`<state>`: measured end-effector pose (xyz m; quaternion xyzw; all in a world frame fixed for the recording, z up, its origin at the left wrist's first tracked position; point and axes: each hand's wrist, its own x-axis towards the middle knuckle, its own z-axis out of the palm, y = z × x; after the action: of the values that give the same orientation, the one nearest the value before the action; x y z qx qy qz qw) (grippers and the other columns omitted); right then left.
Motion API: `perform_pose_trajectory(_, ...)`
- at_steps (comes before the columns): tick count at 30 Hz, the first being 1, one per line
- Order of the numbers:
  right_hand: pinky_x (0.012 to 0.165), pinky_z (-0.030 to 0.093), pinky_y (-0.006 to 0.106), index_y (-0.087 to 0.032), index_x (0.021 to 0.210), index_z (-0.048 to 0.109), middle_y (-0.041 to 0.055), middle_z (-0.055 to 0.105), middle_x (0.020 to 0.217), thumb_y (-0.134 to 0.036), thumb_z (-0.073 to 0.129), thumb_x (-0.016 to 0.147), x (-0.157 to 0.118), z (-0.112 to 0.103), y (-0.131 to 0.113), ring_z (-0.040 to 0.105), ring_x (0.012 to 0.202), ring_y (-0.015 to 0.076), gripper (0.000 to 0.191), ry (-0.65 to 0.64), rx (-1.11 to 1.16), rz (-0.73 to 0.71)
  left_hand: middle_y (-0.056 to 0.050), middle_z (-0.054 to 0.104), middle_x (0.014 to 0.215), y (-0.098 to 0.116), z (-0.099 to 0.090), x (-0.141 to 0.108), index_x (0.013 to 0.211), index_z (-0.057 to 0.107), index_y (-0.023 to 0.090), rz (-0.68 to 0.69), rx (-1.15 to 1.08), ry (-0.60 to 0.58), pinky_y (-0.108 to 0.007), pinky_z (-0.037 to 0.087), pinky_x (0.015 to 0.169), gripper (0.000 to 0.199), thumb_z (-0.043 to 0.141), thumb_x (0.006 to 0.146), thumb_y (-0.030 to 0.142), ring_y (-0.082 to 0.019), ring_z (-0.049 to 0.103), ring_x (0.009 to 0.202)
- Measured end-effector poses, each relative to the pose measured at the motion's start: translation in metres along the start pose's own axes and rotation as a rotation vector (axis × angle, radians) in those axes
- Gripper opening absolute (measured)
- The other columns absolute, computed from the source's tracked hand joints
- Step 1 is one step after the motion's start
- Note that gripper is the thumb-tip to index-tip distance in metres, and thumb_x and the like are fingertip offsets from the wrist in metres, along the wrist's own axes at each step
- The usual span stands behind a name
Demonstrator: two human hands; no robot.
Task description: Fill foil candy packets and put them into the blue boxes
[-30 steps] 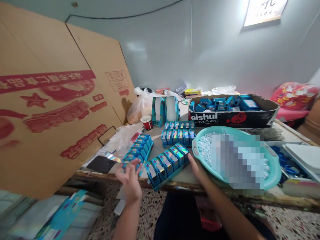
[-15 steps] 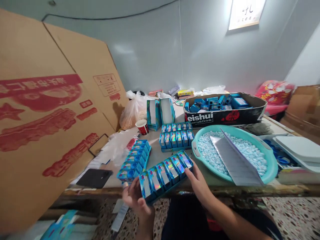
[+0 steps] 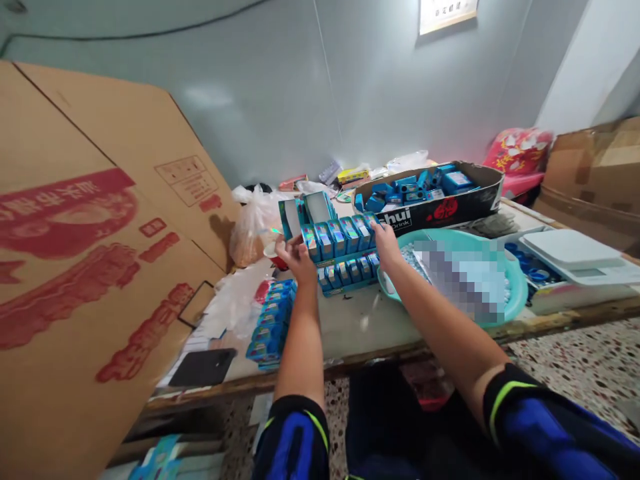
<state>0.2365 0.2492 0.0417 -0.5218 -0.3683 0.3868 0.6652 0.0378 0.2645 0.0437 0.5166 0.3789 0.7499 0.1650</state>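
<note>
A blue tray of small shiny-fronted boxes (image 3: 341, 239) is gripped at its two ends, my left hand (image 3: 296, 257) at the left end and my right hand (image 3: 386, 241) at the right. Directly below it, partly covered, stands a similar blue tray of boxes (image 3: 347, 272) on the table. Another row of blue boxes (image 3: 273, 323) sits nearer the front edge, left of my left forearm. Behind my left hand are stacked flat blue cartons (image 3: 316, 207) and a red paper cup (image 3: 275, 256), partly hidden.
A turquoise basin (image 3: 517, 287) stands at the right, its contents partly pixelated. Behind it is a black carton (image 3: 425, 215) of blue boxes. A white scale (image 3: 573, 248), a dark phone-like slab (image 3: 203, 367) and a large cardboard box (image 3: 100, 267) flank the work area.
Both hands have carried the held tray forward, away from my body, from the front edge to over the standing tray. The camera view has shifted, and more of both forearms shows.
</note>
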Motion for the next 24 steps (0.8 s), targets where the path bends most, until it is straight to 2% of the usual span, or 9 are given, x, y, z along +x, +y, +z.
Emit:
perform_pose_trajectory(4, 0.100, 0.045, 0.039, -0.020, 0.120, 0.059, 0.0074, 0.069, 0.111, -0.056, 0.068, 0.075, 0.012, -0.004, 0.026, 0.059, 0.109, 0.0273, 0.058, -0.011, -0.059, 0.050, -0.019, 0.065, 0.105, -0.027, 0.013, -0.008, 0.129, 0.033, 0.007, -0.123, 0.040, 0.059, -0.041, 0.050, 0.098, 0.046, 0.049, 0.093, 0.031, -0.023, 0.068, 0.102)
perform_pose_trajectory(7, 0.095, 0.049, 0.039, -0.019, 0.116, 0.062, 0.0076, 0.071, 0.108, -0.057, 0.064, 0.078, 0.009, -0.008, 0.031, 0.063, 0.101, 0.0259, 0.054, -0.040, -0.082, 0.055, -0.017, 0.063, 0.113, -0.018, 0.007, 0.002, 0.129, 0.031, 0.013, -0.160, 0.077, 0.133, -0.039, 0.048, 0.103, 0.041, 0.050, 0.094, 0.025, -0.021, 0.066, 0.110)
perform_pose_trajectory(9, 0.096, 0.050, 0.041, -0.017, 0.117, 0.063, 0.0099, 0.071, 0.110, -0.058, 0.061, 0.081, 0.007, -0.010, 0.029, 0.064, 0.101, 0.0275, 0.054, -0.041, -0.088, 0.055, -0.014, 0.060, 0.120, 0.001, -0.005, 0.010, 0.125, 0.034, 0.018, -0.143, 0.126, 0.218, -0.037, 0.048, 0.104, 0.041, 0.056, 0.091, 0.027, -0.019, 0.063, 0.116)
perform_pose_trajectory(12, 0.111, 0.041, 0.047, -0.014, 0.127, 0.059, 0.0162, 0.063, 0.131, -0.054, 0.061, 0.082, -0.002, -0.010, 0.017, 0.055, 0.125, 0.0323, 0.060, 0.023, -0.093, 0.022, -0.009, 0.057, 0.121, 0.043, -0.032, 0.004, 0.115, 0.040, 0.022, -0.113, 0.162, 0.327, -0.035, 0.052, 0.097, 0.038, 0.060, 0.088, 0.038, -0.020, 0.062, 0.117)
perform_pose_trajectory(15, 0.122, 0.028, 0.045, -0.016, 0.133, 0.057, 0.0162, 0.053, 0.146, -0.047, 0.062, 0.085, -0.031, -0.009, 0.001, 0.042, 0.141, 0.0289, 0.057, 0.049, -0.044, -0.238, -0.005, 0.062, 0.110, 0.093, -0.061, -0.029, 0.105, 0.045, 0.023, -0.275, 0.021, 0.205, -0.032, 0.058, 0.081, 0.039, 0.067, 0.082, 0.047, -0.021, 0.068, 0.105)
perform_pose_trajectory(17, 0.119, 0.034, 0.043, -0.021, 0.125, 0.063, 0.0125, 0.061, 0.138, -0.047, 0.062, 0.088, -0.059, -0.009, -0.005, 0.050, 0.134, 0.0266, 0.045, -0.157, 0.055, -0.391, -0.004, 0.066, 0.104, 0.124, -0.077, -0.054, 0.098, 0.049, 0.023, -0.496, -0.046, 0.025, -0.028, 0.058, 0.068, 0.045, 0.076, 0.073, 0.049, -0.019, 0.071, 0.089)
perform_pose_trajectory(18, 0.115, 0.039, 0.043, -0.023, 0.122, 0.065, 0.0107, 0.065, 0.133, -0.050, 0.062, 0.089, -0.074, -0.009, -0.007, 0.056, 0.129, 0.0263, 0.042, -0.324, 0.118, -0.379, -0.004, 0.067, 0.102, 0.138, -0.084, -0.066, 0.095, 0.051, 0.023, -0.617, -0.060, -0.091, -0.027, 0.057, 0.062, 0.047, 0.080, 0.069, 0.049, -0.018, 0.071, 0.081)
perform_pose_trajectory(21, 0.104, 0.050, 0.044, -0.028, 0.126, 0.064, 0.0082, 0.067, 0.135, -0.064, 0.062, 0.087, -0.111, -0.014, -0.004, 0.061, 0.125, 0.0273, 0.053, -0.752, 0.283, -0.042, -0.005, 0.069, 0.092, 0.172, -0.097, -0.093, 0.090, 0.056, 0.021, -0.888, -0.066, -0.364, -0.028, 0.055, 0.051, 0.049, 0.085, 0.063, 0.051, -0.018, 0.067, 0.067)
perform_pose_trajectory(24, 0.098, 0.053, 0.044, -0.028, 0.128, 0.064, 0.0093, 0.067, 0.135, -0.074, 0.064, 0.081, -0.128, -0.024, 0.003, 0.063, 0.123, 0.0287, 0.065, -1.000, 0.377, 0.270, -0.005, 0.070, 0.090, 0.192, -0.103, -0.111, 0.086, 0.059, 0.021, -0.946, -0.026, -0.382, -0.028, 0.053, 0.047, 0.048, 0.085, 0.063, 0.053, -0.018, 0.065, 0.063)
